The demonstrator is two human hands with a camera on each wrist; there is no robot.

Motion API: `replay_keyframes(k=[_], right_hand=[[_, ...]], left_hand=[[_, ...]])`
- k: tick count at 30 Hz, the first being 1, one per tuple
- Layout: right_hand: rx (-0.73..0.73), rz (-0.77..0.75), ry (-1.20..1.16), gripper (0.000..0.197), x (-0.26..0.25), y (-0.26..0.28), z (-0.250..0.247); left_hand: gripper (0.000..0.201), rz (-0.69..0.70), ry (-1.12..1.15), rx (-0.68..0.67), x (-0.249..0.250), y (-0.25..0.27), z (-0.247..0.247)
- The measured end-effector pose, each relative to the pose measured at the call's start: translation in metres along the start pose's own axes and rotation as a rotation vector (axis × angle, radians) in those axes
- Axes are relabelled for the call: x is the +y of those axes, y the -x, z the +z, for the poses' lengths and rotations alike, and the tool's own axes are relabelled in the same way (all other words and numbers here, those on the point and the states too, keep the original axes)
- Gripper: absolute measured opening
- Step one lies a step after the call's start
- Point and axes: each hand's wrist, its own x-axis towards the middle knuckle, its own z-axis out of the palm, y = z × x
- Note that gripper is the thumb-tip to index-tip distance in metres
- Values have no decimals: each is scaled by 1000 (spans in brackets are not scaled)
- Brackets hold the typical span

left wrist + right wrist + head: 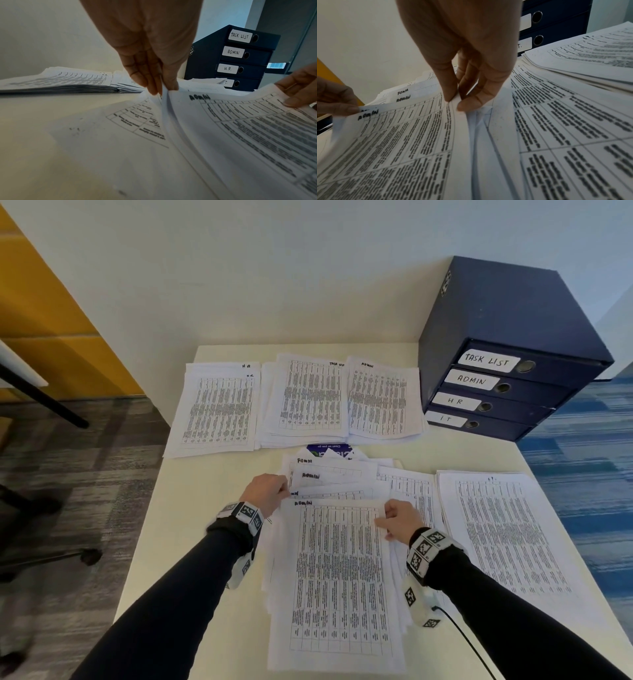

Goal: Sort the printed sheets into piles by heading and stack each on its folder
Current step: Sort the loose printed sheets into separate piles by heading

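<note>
While the left hand (265, 491) pinches the top corner of the ADMIN sheet (339, 573), the right hand (400, 522) pinches its opposite edge. It lies on the loose heap (346, 474) (more ADMIN headings) on the bench (191, 542).

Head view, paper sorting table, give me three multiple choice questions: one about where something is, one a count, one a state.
1. Where does the sorted pile headed ADMIN lie?
A. Far row, next to the blue folder stack
B. Near left corner of the table
C. On the floor

2. How many labelled folders are in the blue folder stack?
A. Two
B. Four
C. Six

3. What are the hands doing to the top ADMIN sheet?
A. Both rest flat on it
B. Only the right touches it
C. Each pinches one upper corner

Answers:
1. A: it is the rightmost far pile, beside the stack.
2. B: labels read TASK LIST, ADMIN, HR, IT.
3. C: the left hand and right hand each pinch a corner, the wrist views confirm.
</note>
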Motion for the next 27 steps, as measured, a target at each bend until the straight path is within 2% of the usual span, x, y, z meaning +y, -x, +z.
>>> replay_keyframes(k=[2,6,9,12,13,15,17,20,23,27], right_hand=[[31,-18,-5,15,-2,1,0],[73,-9,-103,19,-7,-3,1],[58,29,-198,40,-8,-9,2],[71,35,-113,27,-6,-12,4],[100,21,-69,32,-3,-13,4],[142,-8,-14,38,3,-14,4],[143,-26,3,38,10,-14,4],[130,-13,0,33,16,-16,4],[135,-7,0,34,19,-15,5],[136,5,28,21,20,-17,6]], left_hand=[[15,1,25,-18,-2,2,0],[17,-2,236,-35,-2,5,5],[18,15,300,-39,-1,2,8],[19,32,292,-34,2,-3,12],[19,30,288,-15,4,-5,13],[20,31,249,44,9,-10,15],[30,55,135,57,15,-17,18],[40,73,-40,14,21,-28,22],[40,58,-105,-41,22,-34,26],[44,51,-162,-63,19,-41,27]])
